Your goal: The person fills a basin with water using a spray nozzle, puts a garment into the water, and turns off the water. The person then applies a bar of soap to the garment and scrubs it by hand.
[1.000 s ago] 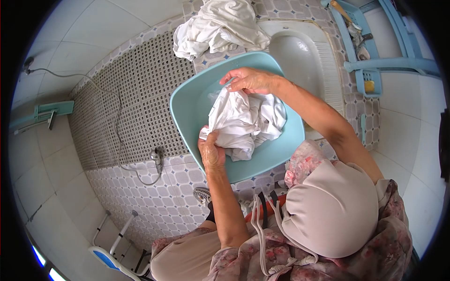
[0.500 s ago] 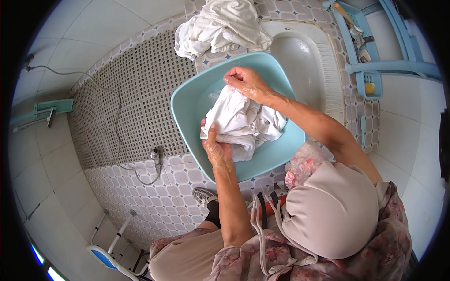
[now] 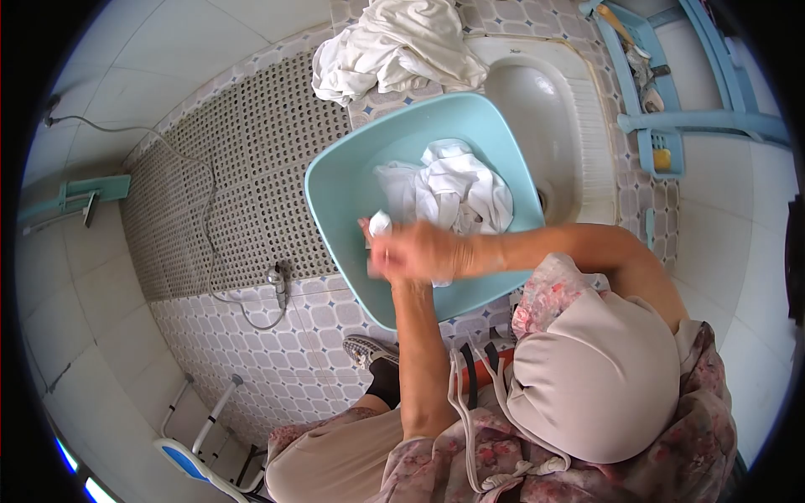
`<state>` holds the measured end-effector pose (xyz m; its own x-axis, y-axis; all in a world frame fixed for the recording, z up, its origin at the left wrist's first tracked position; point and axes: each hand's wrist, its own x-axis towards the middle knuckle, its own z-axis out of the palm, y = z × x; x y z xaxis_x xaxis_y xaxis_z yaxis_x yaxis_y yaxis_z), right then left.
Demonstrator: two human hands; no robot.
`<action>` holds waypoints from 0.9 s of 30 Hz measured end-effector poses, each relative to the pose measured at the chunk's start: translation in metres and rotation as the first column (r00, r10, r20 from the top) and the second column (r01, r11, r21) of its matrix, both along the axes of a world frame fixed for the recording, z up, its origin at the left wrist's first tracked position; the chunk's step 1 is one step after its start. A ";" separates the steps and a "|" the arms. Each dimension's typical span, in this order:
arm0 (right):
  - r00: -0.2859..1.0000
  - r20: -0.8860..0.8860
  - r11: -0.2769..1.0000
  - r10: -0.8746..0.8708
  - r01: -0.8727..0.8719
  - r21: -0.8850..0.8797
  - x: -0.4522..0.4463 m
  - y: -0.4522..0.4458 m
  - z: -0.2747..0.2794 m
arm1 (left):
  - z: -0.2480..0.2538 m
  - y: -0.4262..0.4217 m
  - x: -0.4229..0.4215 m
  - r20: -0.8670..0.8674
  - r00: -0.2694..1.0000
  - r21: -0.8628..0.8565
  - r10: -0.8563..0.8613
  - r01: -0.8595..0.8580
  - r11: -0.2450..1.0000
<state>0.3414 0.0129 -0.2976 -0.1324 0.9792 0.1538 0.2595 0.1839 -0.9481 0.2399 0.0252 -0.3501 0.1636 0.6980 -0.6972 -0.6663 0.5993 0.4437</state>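
A light-blue basin [image 3: 331, 180] on the floor holds a wet white cloth garment [image 3: 465, 189], bunched toward its right side. At the basin's left-front part, my left hand [image 3: 366, 228] grips a bit of the white cloth, which bulges out above the fingers. Most of that hand is covered by my right hand [image 3: 411, 251], which crosses over it. Motion blurs the right hand's curled fingers, and whether cloth is between them cannot be made out. Some thin, sheer cloth spreads in the basin left of the bunch.
Beyond the basin lies a heap of white cloth [image 3: 390, 50]. A squat toilet [image 3: 537, 126] adjoins the basin on the right. On the left are a perforated mat [image 3: 251, 168] and a shower head [image 3: 277, 281] with its hose. A blue rack [image 3: 713, 117] stands far right.
My right hand has come down and left from the far part of the cloth to over my left hand. The cloth between them has dropped back into the basin.
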 end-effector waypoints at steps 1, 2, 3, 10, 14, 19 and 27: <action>0.965 0.263 0.968 -0.005 -0.061 0.242 -0.006 0.001 -0.006 | -0.010 0.000 -0.001 0.263 0.963 -0.027 0.051 -0.045 0.999; 0.873 0.469 0.869 -0.133 -0.125 0.479 -0.012 0.002 -0.011 | -0.020 -0.002 -0.002 0.278 0.960 -0.063 0.032 -0.015 0.998; 0.836 0.546 0.892 -0.057 -0.203 0.404 -0.008 0.008 -0.019 | -0.019 -0.002 0.000 0.293 0.956 -0.100 0.014 0.016 0.995; 0.876 0.431 0.946 -0.216 0.078 0.314 -0.001 0.011 -0.036 | -0.056 -0.001 -0.006 0.049 0.965 -0.077 -0.258 0.261 0.962; 0.884 0.415 0.881 -0.214 -0.008 0.473 -0.019 0.001 -0.036 | -0.044 -0.015 0.005 -0.503 0.815 0.087 -0.287 0.377 0.922; 0.758 0.593 0.962 -0.273 0.198 0.189 0.023 0.045 -0.053 | -0.015 -0.005 0.019 0.185 0.953 -0.172 -0.238 0.270 0.947; 0.858 0.512 0.999 0.032 -0.026 -0.017 0.000 0.023 -0.028 | -0.020 -0.015 0.006 0.044 0.960 -0.201 -0.275 0.278 0.939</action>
<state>0.3410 0.0355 -0.3256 -0.2183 0.9747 0.0472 0.7036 0.1907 -0.6846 0.2462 0.0102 -0.3703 0.3417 0.4672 -0.8154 -0.4673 0.8373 0.2839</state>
